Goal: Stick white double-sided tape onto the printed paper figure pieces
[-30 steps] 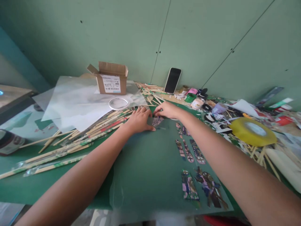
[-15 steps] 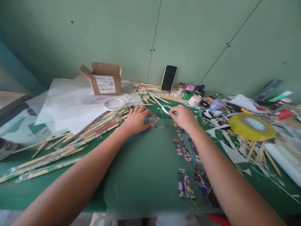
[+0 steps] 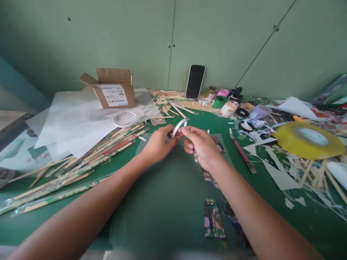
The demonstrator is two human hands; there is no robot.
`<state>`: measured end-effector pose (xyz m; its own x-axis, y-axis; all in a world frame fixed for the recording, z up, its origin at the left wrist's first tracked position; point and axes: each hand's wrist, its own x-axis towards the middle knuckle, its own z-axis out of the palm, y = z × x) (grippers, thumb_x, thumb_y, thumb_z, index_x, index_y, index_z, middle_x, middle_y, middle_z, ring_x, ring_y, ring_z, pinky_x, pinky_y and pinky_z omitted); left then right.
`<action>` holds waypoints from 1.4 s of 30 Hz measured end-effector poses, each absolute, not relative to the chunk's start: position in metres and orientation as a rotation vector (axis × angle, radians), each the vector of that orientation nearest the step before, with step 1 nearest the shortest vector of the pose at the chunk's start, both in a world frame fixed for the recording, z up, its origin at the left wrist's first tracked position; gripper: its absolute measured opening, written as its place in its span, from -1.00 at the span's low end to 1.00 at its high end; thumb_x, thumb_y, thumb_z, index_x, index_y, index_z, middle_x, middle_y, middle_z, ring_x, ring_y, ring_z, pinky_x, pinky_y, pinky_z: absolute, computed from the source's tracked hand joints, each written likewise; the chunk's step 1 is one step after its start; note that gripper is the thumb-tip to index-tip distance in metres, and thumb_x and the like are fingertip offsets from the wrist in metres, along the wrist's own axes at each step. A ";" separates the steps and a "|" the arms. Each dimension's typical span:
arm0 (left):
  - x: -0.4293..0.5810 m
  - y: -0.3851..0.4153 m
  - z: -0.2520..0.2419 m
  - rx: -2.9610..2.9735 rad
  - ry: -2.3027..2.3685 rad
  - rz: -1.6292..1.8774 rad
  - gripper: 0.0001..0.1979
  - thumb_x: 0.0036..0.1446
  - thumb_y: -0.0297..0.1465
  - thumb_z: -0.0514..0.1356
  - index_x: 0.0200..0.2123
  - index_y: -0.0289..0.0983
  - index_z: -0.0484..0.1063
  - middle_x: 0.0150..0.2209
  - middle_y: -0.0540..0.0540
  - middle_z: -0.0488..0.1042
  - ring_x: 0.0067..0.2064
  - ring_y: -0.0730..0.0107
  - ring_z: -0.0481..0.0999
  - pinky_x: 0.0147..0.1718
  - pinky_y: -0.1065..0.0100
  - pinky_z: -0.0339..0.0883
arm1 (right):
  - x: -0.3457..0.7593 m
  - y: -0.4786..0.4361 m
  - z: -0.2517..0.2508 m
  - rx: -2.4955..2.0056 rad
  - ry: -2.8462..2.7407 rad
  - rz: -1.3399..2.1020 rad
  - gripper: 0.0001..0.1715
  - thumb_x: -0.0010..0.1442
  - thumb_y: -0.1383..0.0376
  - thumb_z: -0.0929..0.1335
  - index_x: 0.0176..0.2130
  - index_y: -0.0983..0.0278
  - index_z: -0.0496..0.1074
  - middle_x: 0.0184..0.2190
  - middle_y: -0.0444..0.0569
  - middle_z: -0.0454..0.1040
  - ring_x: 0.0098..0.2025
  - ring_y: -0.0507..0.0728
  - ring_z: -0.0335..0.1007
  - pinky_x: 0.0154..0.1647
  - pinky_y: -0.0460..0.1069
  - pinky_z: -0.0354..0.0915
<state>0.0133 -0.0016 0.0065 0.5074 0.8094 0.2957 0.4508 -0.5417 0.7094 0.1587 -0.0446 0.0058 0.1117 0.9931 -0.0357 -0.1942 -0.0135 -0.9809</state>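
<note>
Over the middle of the green mat, both hands meet at a narrow white tape roll [image 3: 177,127]. My left hand [image 3: 158,143] is closed, its fingertips at the lower left side of the ring. My right hand [image 3: 201,144] pinches the ring's right side between thumb and index finger, the other fingers curled. Below them lies a clear film sheet [image 3: 157,206]. Painted cut-out pieces rest along its right part: a green and purple one [image 3: 214,219] near the front, a dark one [image 3: 235,221] partly behind my right forearm, and another [image 3: 218,145] beyond my right wrist.
Bundles of wrapped wooden sticks [image 3: 89,166], white sheets [image 3: 73,122], a silver ring [image 3: 125,118] and an open cardboard box [image 3: 115,94] stand left. A phone [image 3: 195,82] leans on the wall. Paint jars [image 3: 229,108], a pink craft knife [image 3: 242,151], scraps and a yellow tape roll [image 3: 310,140] lie right.
My left hand has lifted off the patterned piece on the film and come to the tape roll. My right hand has brought the roll left and closer. The view has shifted slightly.
</note>
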 end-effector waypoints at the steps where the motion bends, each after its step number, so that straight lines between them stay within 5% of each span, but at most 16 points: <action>1: 0.013 0.001 0.005 2.116 1.004 0.864 -0.91 0.17 -0.40 0.10 -0.38 -0.27 0.31 -0.44 0.02 0.38 -0.37 0.42 0.34 -0.35 0.37 0.19 | 0.159 -0.044 0.004 -1.170 -1.009 1.188 -0.64 0.04 0.01 0.42 -0.43 0.24 0.38 -0.50 -0.16 0.36 -0.65 -0.09 0.05 -0.65 -0.09 0.03; 6: 0.007 0.013 0.007 1.724 0.853 0.990 -0.93 0.09 -0.48 0.06 -0.34 -0.28 0.33 -0.50 0.04 0.37 -0.43 0.46 0.35 -0.35 0.38 0.25 | 0.166 -0.041 -0.005 -1.408 -1.322 0.844 -0.71 0.23 0.14 0.24 -0.38 0.24 0.43 -0.42 -0.03 0.49 -0.39 0.08 0.40 -0.32 0.02 0.28; 10: 0.007 0.007 0.013 1.672 0.823 0.946 -0.87 0.13 -0.33 0.12 -0.36 -0.29 0.32 -0.57 0.09 0.22 -0.53 0.52 0.18 -0.51 0.42 0.08 | 0.167 -0.044 -0.002 -1.381 -1.419 0.403 -0.85 0.18 0.21 0.30 -0.31 0.24 0.41 -0.37 -0.03 0.48 -0.37 0.08 0.36 -0.29 0.02 0.27; 14: 0.008 -0.003 0.016 1.829 0.767 0.919 -0.69 0.24 -0.14 0.08 -0.39 -0.28 0.29 -0.54 0.07 0.20 -0.51 0.53 0.15 -0.51 0.43 0.06 | 0.166 -0.047 0.003 -1.198 -1.397 0.465 -0.71 0.20 0.12 0.33 -0.17 0.26 0.42 -0.36 -0.04 0.49 -0.35 0.07 0.41 -0.33 -0.01 0.33; 23: 0.002 0.000 0.013 2.325 0.755 0.928 -0.79 0.32 -0.33 0.01 -0.28 -0.28 0.38 -0.36 -0.03 0.46 -0.28 0.39 0.40 -0.18 0.31 0.23 | 0.180 -0.047 0.007 -1.196 -1.650 0.111 -0.80 0.22 0.28 0.29 -0.38 0.27 0.47 -0.44 -0.06 0.43 -0.45 0.03 0.30 -0.40 -0.02 0.25; 29: 0.003 0.003 0.008 2.442 0.856 1.073 -0.77 0.34 -0.36 -0.01 -0.21 -0.24 0.45 -0.18 -0.11 0.45 -0.08 0.27 0.39 -0.02 0.19 0.20 | 0.177 -0.046 0.010 -1.267 -1.511 0.541 -0.80 0.13 0.22 0.32 -0.45 0.27 0.43 -0.58 -0.15 0.38 -0.54 -0.01 0.23 -0.50 -0.05 0.14; 32: 0.007 0.004 0.006 2.396 1.062 1.284 -0.87 0.23 -0.36 0.17 -0.18 -0.24 0.46 -0.09 -0.17 0.39 0.01 0.20 0.34 0.02 0.17 0.20 | 0.171 -0.042 0.006 -1.286 -1.337 0.834 -0.76 0.07 0.16 0.35 -0.50 0.27 0.41 -0.62 -0.16 0.37 -0.57 -0.01 0.24 -0.50 -0.05 0.18; 38: 0.006 -0.001 0.012 2.270 1.239 0.955 -0.86 0.18 -0.30 0.18 -0.36 -0.25 0.38 -0.44 -0.01 0.42 -0.40 0.40 0.36 -0.37 0.34 0.21 | 0.162 -0.039 -0.003 -1.249 -1.020 1.147 -0.74 -0.06 0.13 0.42 -0.51 0.28 0.40 -0.58 -0.13 0.42 -0.57 -0.03 0.29 -0.51 -0.06 0.28; 42: 0.006 -0.005 0.015 2.534 0.968 0.711 -0.77 0.18 -0.20 0.16 -0.38 -0.25 0.40 -0.38 -0.05 0.49 -0.29 0.32 0.42 -0.25 0.30 0.19 | 0.166 -0.038 -0.003 -1.214 -0.979 1.126 -0.74 -0.07 0.14 0.43 -0.53 0.27 0.38 -0.59 -0.15 0.42 -0.57 -0.03 0.30 -0.53 -0.09 0.28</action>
